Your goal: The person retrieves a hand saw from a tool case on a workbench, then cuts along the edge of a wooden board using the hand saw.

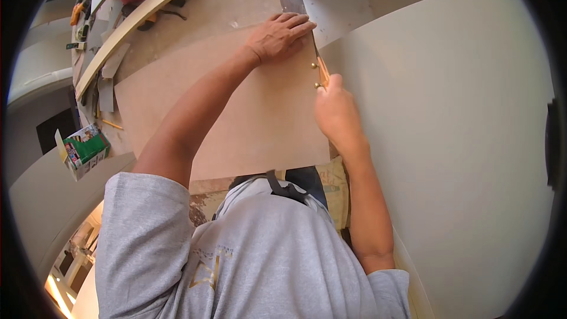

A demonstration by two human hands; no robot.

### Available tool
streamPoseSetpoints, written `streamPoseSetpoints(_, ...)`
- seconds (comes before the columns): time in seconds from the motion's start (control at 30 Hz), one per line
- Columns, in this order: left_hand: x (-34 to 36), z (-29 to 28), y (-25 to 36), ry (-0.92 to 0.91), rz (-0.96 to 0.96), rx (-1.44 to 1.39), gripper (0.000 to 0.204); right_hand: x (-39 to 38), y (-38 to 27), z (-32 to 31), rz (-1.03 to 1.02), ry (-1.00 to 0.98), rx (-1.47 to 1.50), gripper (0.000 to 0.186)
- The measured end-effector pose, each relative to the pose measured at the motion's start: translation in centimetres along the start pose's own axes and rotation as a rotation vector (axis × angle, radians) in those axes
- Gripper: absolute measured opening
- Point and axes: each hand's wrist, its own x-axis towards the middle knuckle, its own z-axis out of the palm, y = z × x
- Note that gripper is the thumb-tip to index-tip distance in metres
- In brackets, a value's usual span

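Note:
A large tan sheet [254,124] with a smooth face lies flat on the worktable in front of me. My left hand [282,38] rests palm down near its far right corner, fingers stretched out toward the edge. My right hand [338,109] is closed round the wooden handle of a handsaw [323,72], which has two brass knobs on its side. Seen nearly edge-on, the thin dark blade runs away from me along the sheet's right edge, close to my left fingertips. Its teeth are hidden.
To the right stands a big pale panel [449,124]. A long pale curved strip [133,32] lies at the left, with scraps and tools beside it. A green and white box [84,149] and a pencil [112,124] are at the near left.

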Motion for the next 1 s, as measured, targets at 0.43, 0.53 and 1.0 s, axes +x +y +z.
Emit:
streamPoseSetpoints(0.43,-0.3,0.8,-0.2,0.051,0.0,-0.006,0.052,-2.6,-0.6,-1.3,0.055,-0.022,0.106,0.031)
streamPoseSetpoints(0.53,-0.2,0.5,-0.2,0.015,0.016,0.012,0.051,1.1,-0.2,0.0,0.033,0.004,-0.007,0.031)
streamPoseSetpoints(1.0,0.0,0.3,-0.2,-0.003,-0.012,-0.025,0.053,-3.8,0.6,-0.5,0.076,-0.007,0.051,0.026)
